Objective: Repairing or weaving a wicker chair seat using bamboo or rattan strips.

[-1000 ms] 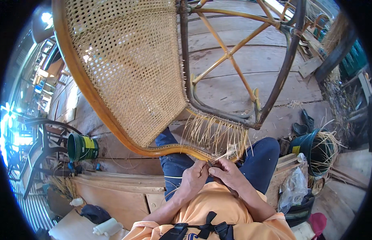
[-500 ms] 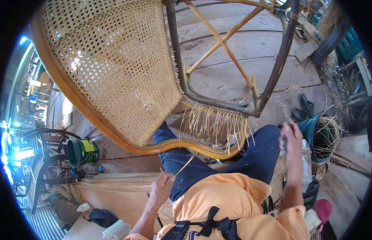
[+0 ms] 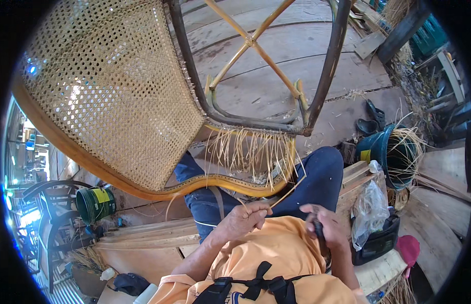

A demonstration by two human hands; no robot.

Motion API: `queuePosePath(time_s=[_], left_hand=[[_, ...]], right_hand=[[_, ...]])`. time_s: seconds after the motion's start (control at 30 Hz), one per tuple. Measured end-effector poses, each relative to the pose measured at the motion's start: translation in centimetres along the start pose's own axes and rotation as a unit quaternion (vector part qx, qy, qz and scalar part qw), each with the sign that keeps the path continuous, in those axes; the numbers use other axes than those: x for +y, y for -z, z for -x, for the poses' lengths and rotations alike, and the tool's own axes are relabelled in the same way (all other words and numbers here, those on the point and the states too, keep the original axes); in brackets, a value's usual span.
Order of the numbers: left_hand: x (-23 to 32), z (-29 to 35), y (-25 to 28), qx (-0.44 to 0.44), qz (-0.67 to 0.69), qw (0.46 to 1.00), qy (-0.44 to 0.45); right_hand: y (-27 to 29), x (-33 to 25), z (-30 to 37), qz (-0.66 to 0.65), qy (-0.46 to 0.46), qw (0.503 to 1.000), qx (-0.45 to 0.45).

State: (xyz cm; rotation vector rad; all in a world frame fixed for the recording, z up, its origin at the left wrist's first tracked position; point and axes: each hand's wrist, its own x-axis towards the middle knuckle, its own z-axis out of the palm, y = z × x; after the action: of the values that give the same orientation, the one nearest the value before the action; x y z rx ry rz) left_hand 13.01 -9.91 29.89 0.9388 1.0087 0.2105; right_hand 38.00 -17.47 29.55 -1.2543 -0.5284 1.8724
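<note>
My left hand (image 3: 244, 217) is closed in front of my orange shirt, below the curved yellow-brown rail of a cane chair. Its fingers pinch a thin cane strand (image 3: 290, 192) that slants up to the right towards the rail. Another short thin end pokes up by the knuckles. To the right, my right hand (image 3: 326, 227) is wrapped around a dark-handled tool (image 3: 318, 230), whose working end I cannot make out. The chair frame (image 3: 316, 96) leans over my knees with a woven cane panel (image 3: 114, 96). Loose cane ends (image 3: 250, 152) hang in a fringe above the rail.
A green bucket (image 3: 380, 147) with cane strands stands at the right, near dark sandals (image 3: 369, 121). Below it are a clear plastic bag (image 3: 371, 207) and a pink cap (image 3: 408, 251). Another green bucket (image 3: 86, 205) and dark chair frames (image 3: 50, 202) are at the left, beside wooden boards (image 3: 149, 235).
My right hand has come in from the bucket side to my lap with the tool. My left hand has moved up and right. The chair appears shifted to the left in view.
</note>
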Motion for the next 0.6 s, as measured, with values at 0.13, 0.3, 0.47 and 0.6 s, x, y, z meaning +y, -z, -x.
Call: queuePosePath(time_s=[0.13,0.3,0.47,0.6], left_hand=[[-1.1,0.7,0.1,0.041,-0.009,0.999,0.003],[-1.1,1.1,-0.9,0.115,-0.055,0.989,-0.073],[3.0,8.0,-0.5,0.112,-0.196,0.966,-0.124],[2.2,15.4,7.3,0.433,-0.213,0.872,0.082]], right_hand=[[-4.4,-3.4,-4.5,-0.025,-0.002,0.996,-0.09],[-5.4,-1.7,-8.3,0.214,0.15,0.965,-0.016],[-0.3,-4.8,-9.8,0.495,0.359,0.774,0.164],[10.1,-3.5,-5.3,0.398,0.172,0.801,0.412]])
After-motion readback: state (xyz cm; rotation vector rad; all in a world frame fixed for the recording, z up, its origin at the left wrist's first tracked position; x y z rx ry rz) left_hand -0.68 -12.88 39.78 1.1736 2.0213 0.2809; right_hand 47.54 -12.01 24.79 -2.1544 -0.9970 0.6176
